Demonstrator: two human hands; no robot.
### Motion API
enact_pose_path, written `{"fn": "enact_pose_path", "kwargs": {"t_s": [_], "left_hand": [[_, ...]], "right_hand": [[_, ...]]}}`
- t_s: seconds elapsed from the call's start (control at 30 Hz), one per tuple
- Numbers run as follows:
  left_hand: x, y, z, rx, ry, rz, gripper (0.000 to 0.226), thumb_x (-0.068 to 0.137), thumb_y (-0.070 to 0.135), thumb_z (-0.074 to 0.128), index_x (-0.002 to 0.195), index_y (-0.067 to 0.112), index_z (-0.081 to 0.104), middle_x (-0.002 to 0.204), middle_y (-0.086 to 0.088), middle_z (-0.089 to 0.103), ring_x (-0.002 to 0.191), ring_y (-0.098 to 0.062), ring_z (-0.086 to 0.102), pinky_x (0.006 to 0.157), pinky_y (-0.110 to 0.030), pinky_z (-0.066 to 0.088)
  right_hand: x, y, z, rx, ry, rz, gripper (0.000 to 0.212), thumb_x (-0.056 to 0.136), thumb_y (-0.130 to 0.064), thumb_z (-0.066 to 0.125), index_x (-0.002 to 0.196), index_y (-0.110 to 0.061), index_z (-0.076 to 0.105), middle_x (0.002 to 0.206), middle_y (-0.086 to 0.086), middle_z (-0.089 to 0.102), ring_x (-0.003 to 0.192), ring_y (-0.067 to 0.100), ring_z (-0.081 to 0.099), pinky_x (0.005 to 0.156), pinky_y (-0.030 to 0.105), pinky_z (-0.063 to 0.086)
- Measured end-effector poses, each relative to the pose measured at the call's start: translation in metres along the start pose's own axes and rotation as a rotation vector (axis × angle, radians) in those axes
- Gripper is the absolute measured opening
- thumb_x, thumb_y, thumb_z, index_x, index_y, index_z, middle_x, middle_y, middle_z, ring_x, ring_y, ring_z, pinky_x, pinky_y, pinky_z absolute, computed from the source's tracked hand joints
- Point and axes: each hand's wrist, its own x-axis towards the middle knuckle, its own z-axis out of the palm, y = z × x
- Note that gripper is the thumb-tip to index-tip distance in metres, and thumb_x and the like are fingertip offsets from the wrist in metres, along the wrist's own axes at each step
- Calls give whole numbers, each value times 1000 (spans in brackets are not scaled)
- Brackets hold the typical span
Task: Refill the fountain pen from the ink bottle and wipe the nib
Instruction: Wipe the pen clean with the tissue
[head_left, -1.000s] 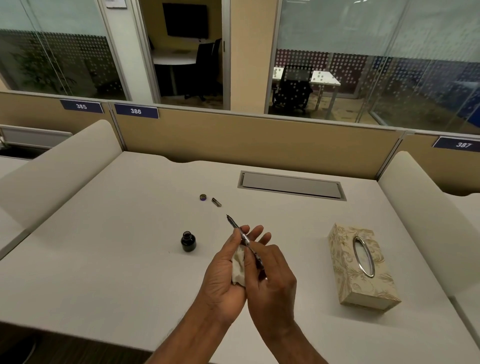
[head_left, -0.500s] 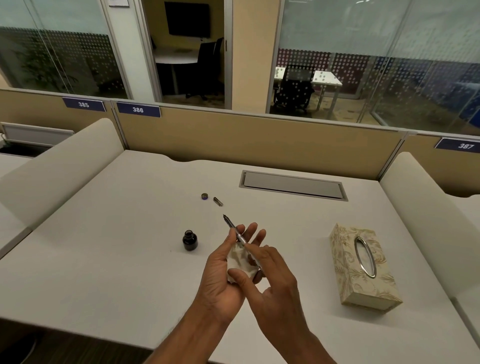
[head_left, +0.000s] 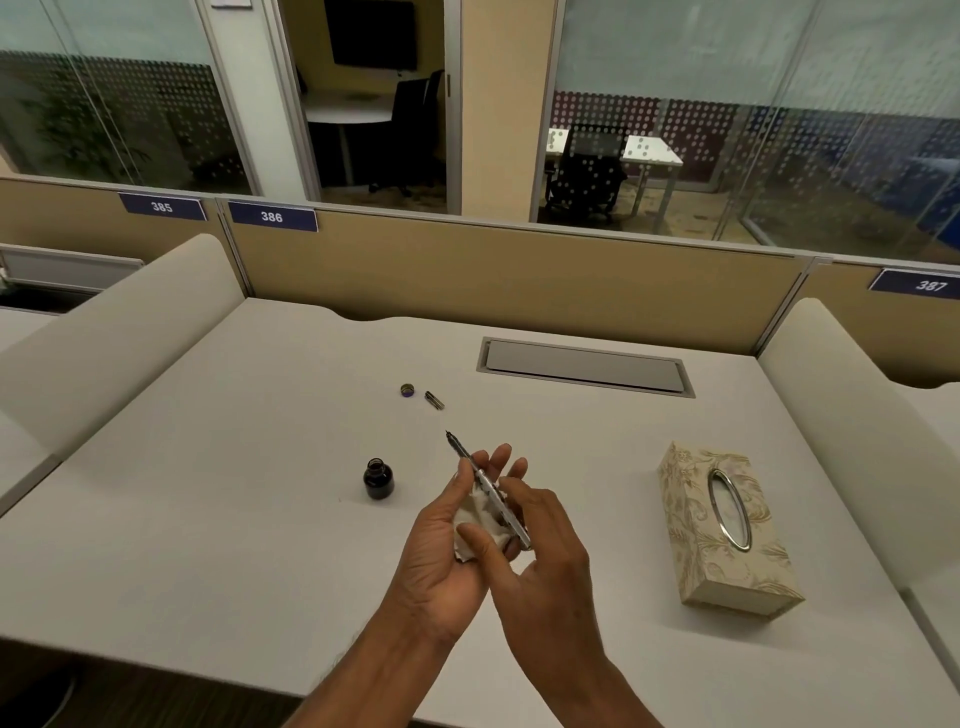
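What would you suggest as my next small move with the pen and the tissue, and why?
Probably draw the fountain pen back with your right hand until the nib sits in the tissue in your left hand. The nib juts bare beyond your left fingers, clear of the tissue, where the tissue cannot wipe it.

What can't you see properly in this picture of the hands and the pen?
All in the head view:
- Nib: too small to show ink or wiping.
- Pen back end: hidden under the right hand.
- Tissue: partly hidden between the left hand and right thumb.
- Ink bottle: dark and small, level unclear.
- Small metal part beside the cap: too small to name.
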Motion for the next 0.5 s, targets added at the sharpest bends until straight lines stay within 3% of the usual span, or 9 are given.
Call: {"fn": "enact_pose_path", "kwargs": {"t_s": [0.13,0.23,0.4,0.5], "left_hand": [[6,3,-2,-34,8,35,25,103,24,51,112,10,70,136,-11,68,130,-31,61,117,-54,36],[9,-1,-4,-66,4,31,25,104,22,50,111,8,69,135,-13,68,127,-32,63,117,-55,36],[7,-8,-3,-89,-11,-9,23,103,22,51,108,10,69,125,-11,72,129,-32,62,120,-56,31],[4,-8,-3,-101,-27,-18,20,100,22,55,107,11,70,124,-9,73,130,-31,60,120,-57,29]], "right_hand": [[-4,2,-9,51,102,17,24,89,-17,74,111,-23,65,103,-14,65,98,5,64,72,11,53],[-5,4,-11,52,146,-10,15,90,-15,69,103,-21,68,97,-12,67,92,10,66,72,12,54],[-5,8,-7,-8,175,-54,12,90,-7,70,98,-16,72,88,-7,68,83,10,66,69,14,54],[0,5,-7,10,177,-37,9,94,-11,66,96,-18,71,86,-11,69,82,7,66,67,9,50]]}}
